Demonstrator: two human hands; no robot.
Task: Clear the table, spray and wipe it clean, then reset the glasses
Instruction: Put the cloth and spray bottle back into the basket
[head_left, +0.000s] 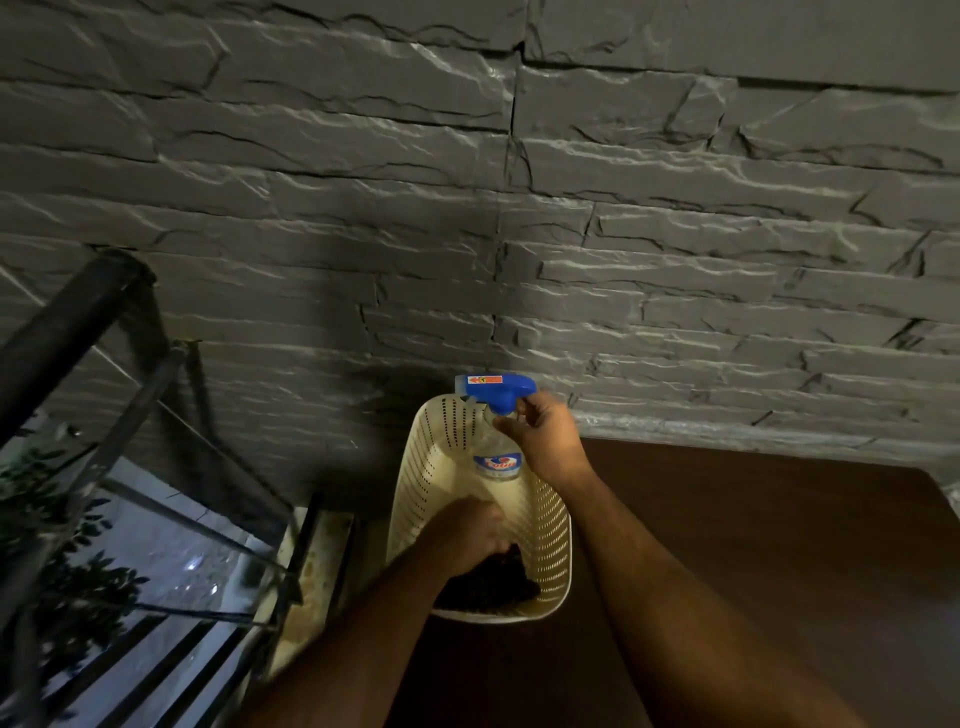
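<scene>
Dark stone wall behind brown table (779, 545) | cream basket (426, 499) at its left edge | right hand (545, 441) gripping spray bottle (496, 415) by the neck | left hand (475, 527) clutching dark cloth (488, 584) in basket | no glasses in sight, so looks cleared; spraying and wiping probably still ahead

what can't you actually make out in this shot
Head view, the only one:
- Left hand fingers: they dip into the cream basket at the dark cloth; whether they grip it is hidden.
- Spray bottle base: hidden by the basket wall and the right hand, which holds its neck.
- Label text: too small and dim.
- Brown table: cut off at the bottom and right edges; no glasses in view.
</scene>
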